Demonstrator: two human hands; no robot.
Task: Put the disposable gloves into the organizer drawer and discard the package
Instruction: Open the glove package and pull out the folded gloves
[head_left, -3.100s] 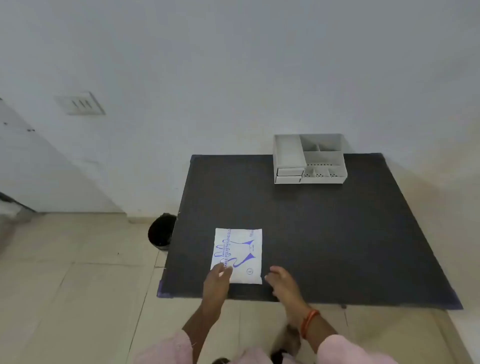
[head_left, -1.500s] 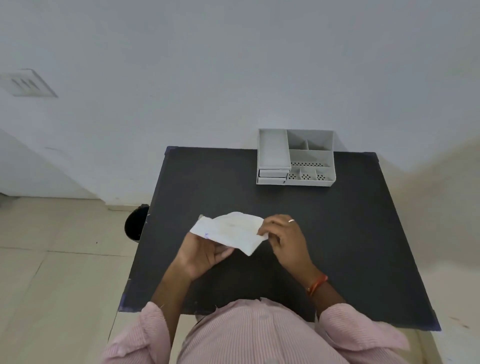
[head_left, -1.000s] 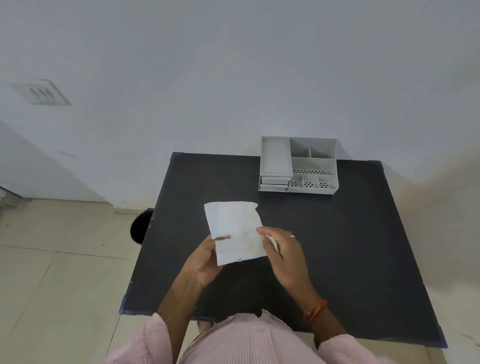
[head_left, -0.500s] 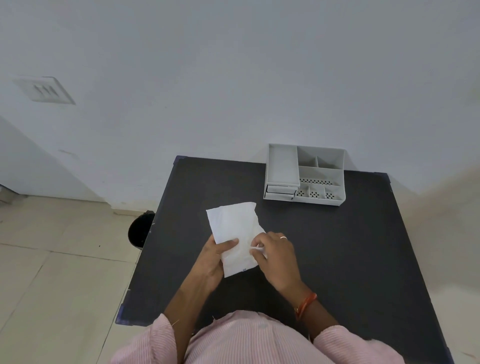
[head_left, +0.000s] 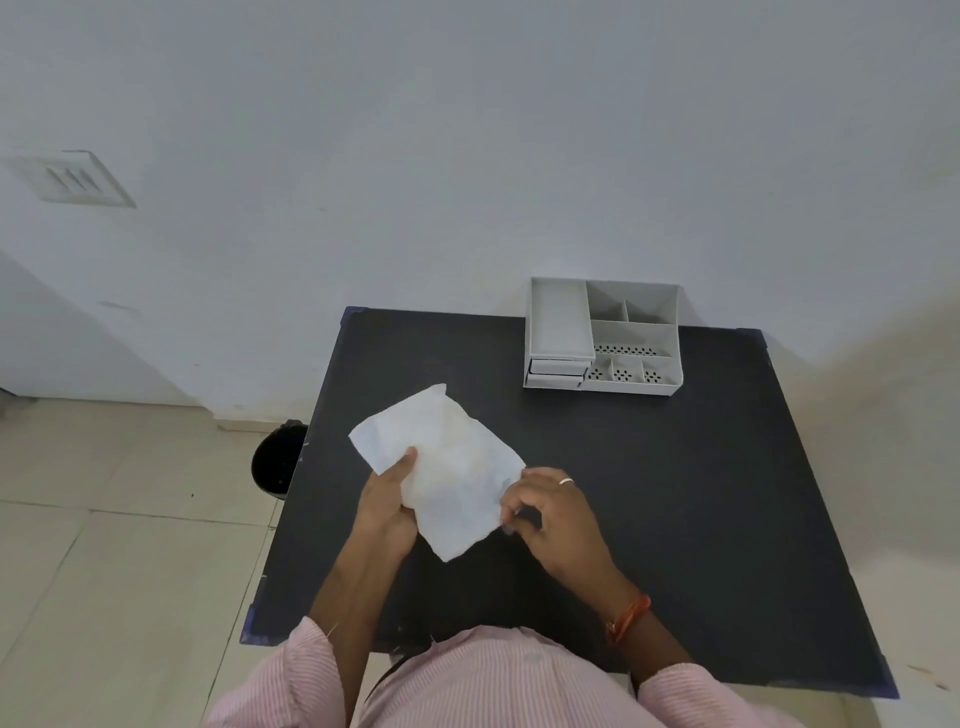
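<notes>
Fingers (head_left: 402, 462) of our left hand (head_left: 387, 506) clamp the white glove package (head_left: 441, 462) above the worktop (head_left: 675, 493) while our right hand (head_left: 550, 512) pinches its edge; gloves remain inside, organizer (head_left: 602, 340) drawers closed, bin (head_left: 272, 465) waiting.

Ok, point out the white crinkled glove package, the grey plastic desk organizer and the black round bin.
white crinkled glove package (head_left: 447, 467), head view, on its middle panel.
grey plastic desk organizer (head_left: 558, 317), head view, on its long left tray.
black round bin (head_left: 272, 462), head view, on its dark interior beside the table.
</notes>
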